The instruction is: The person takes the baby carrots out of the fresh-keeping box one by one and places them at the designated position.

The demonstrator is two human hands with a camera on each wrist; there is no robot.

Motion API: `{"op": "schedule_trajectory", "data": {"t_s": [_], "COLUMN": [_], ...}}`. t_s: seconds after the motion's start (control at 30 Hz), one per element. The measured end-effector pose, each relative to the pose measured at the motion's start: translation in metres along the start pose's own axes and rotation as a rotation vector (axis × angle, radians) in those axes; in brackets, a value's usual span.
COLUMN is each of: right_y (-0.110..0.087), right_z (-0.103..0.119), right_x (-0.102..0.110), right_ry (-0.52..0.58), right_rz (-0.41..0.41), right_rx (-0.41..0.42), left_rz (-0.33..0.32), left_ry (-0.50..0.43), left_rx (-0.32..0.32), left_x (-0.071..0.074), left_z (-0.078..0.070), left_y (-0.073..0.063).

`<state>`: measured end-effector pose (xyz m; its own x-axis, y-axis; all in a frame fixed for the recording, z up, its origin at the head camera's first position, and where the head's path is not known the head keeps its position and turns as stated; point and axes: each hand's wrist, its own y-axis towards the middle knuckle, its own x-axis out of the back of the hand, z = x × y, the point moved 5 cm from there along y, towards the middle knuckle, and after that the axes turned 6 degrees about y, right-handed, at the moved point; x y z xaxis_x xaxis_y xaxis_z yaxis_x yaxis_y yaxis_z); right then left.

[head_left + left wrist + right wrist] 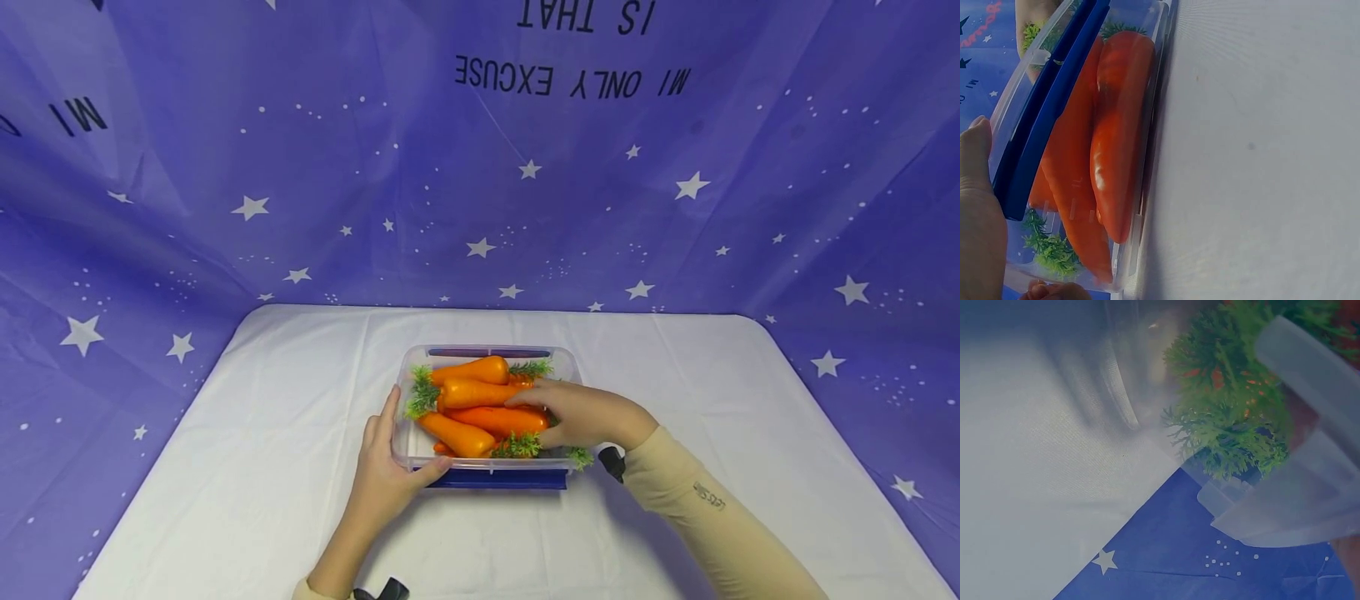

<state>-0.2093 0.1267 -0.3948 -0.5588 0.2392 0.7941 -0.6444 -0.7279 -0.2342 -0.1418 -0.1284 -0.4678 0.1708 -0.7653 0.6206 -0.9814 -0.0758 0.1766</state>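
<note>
A clear plastic container [402,437] with blue latches holds several orange toy carrots [457,435] with green leafy tops. My left hand [384,467] grips its near left corner, thumb over the near rim and fingers along the left wall. In the left wrist view, carrots show through the wall beside a blue latch [1054,106]. My right hand [585,415] reaches over the right side, fingers and thumb around the thick end of a deep-orange carrot [491,418]; its fingertips are partly hidden. Close by, leafy tops [1229,425] show in the right wrist view.
The container stands on a white-covered table [292,392]. A purple-blue cloth [420,208] with white stars hangs behind and at both sides. One leafy top [580,457] pokes out at the near right corner. The near blue latch [510,479] hangs folded outward.
</note>
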Motion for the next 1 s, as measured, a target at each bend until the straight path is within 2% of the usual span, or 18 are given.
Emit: {"op": "schedule_trajectory", "data": {"t_s": [0.2,0.4,0.63,0.9,1.0], "right_y": [0.003,0.004,0.005,0.012,0.015], "right_z": [-0.002,-0.001,-0.001,0.004,0.007], "right_x": [0.002,0.006,0.006,0.004,0.004], "right_ry": [0.034,0.092,0.107,0.051,0.024], "right_rz": [-0.012,0.013,0.027,0.015,0.015], "right_rx": [-0.014,-0.002,0.002,0.073,0.07], "left_rz": [0.045,0.085,0.095,0.095,0.105], "left_ry": [0.01,0.032,0.059,0.05,0.042], "left_rx": [0.024,0.031,0.023,0.02,0.032], "left_x": [0.004,0.008,0.009,0.009,0.008], "left_z": [-0.002,-0.006,-0.006,-0.006,-0.006], "left_y": [0.0,0.002,0.004,0.004,0.004]}}
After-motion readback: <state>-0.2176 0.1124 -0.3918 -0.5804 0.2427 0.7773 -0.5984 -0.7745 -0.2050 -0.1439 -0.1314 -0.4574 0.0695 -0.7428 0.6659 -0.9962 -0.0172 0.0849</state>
